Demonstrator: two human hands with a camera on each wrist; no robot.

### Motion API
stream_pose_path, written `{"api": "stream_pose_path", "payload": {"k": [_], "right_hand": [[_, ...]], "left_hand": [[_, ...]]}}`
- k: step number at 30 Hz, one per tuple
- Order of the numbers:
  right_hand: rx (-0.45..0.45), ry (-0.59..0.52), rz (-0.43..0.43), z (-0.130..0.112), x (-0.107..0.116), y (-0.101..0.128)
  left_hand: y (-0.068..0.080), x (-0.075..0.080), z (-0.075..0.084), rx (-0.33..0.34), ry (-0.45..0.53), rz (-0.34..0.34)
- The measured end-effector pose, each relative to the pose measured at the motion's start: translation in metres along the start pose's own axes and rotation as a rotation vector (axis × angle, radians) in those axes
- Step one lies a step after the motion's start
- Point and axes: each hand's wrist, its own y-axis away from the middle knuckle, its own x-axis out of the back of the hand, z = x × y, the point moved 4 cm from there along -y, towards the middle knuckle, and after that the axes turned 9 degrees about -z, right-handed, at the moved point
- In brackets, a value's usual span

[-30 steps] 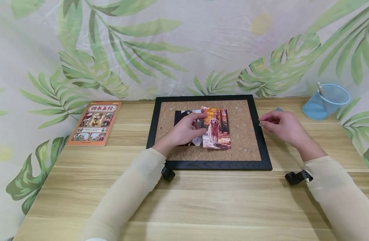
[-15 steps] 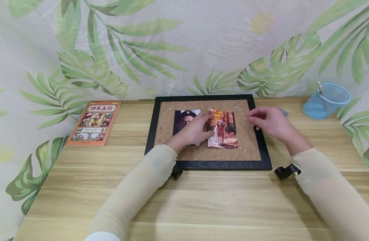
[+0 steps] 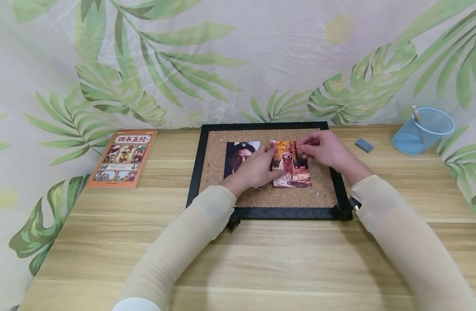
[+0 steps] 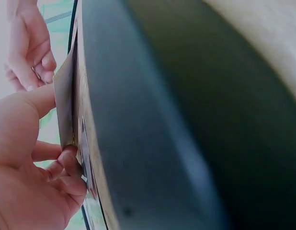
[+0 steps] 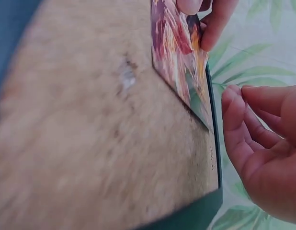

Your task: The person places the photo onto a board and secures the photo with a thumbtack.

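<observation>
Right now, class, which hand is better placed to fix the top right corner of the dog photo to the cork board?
The right hand, probably. Its pinched fingers sit at the top right corner of the golden dog photo on the black-framed cork board, while the left hand grips the photo's left edge, steadying it.

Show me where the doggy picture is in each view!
Head: the dog photo lies mid-frame on the corkboard.
Left wrist: seen edge-on at the left, by the left hand.
Right wrist: top middle, on the cork.
Shared landmark: the board's black frame.
</observation>
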Motion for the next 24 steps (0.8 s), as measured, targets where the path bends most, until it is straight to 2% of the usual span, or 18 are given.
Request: {"api": "stream_pose_path", "payload": {"k": [7,18,24], "right_hand": [[0.007,-0.057,-0.001,0.001,-0.005,-0.026],[-0.011,0.021,-0.006,-0.006,-0.013,-0.045],[-0.048,0.07,-0.026,-0.01,-0.013,-0.052]], "left_hand": [[0.005,0.003,0.009,0.029,-0.017,-0.031],[0.007,0.004,0.007,-0.007,0.015,0.007],[0.006,0.003,0.008,-0.013,0.038,-0.009]]}}
